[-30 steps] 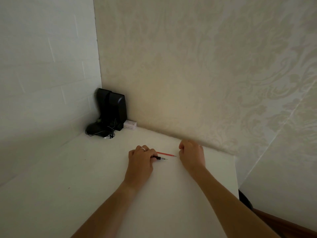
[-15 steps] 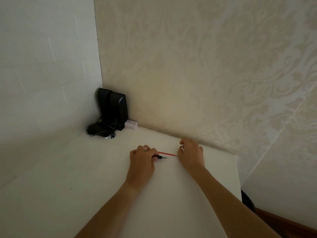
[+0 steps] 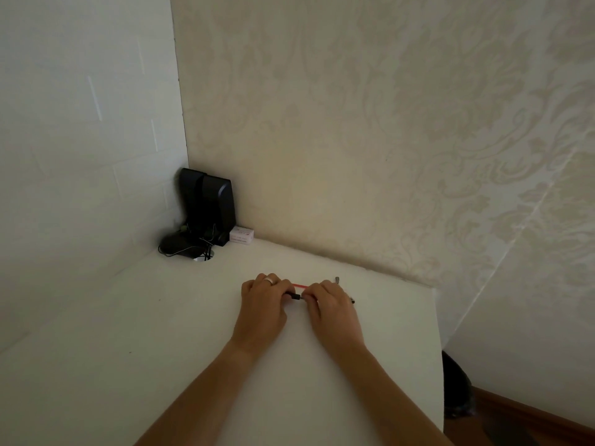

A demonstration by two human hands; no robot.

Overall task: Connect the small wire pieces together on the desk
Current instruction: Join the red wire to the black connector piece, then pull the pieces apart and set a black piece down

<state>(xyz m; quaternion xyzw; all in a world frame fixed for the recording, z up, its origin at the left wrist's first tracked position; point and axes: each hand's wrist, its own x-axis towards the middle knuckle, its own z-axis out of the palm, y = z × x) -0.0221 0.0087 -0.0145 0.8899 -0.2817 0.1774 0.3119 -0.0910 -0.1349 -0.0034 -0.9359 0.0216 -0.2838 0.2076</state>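
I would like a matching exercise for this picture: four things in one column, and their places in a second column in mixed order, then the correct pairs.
Things:
1. thin red wire piece
2. tall black speaker
3. small white cardboard box
4. silver ring

Places:
A. in the corner where the two walls meet
B. on a finger of the left hand
C. between the two hands, on the white desk
D. against the patterned wall, just right of the speaker

Pairs: 1-C, 2-A, 3-D, 4-B
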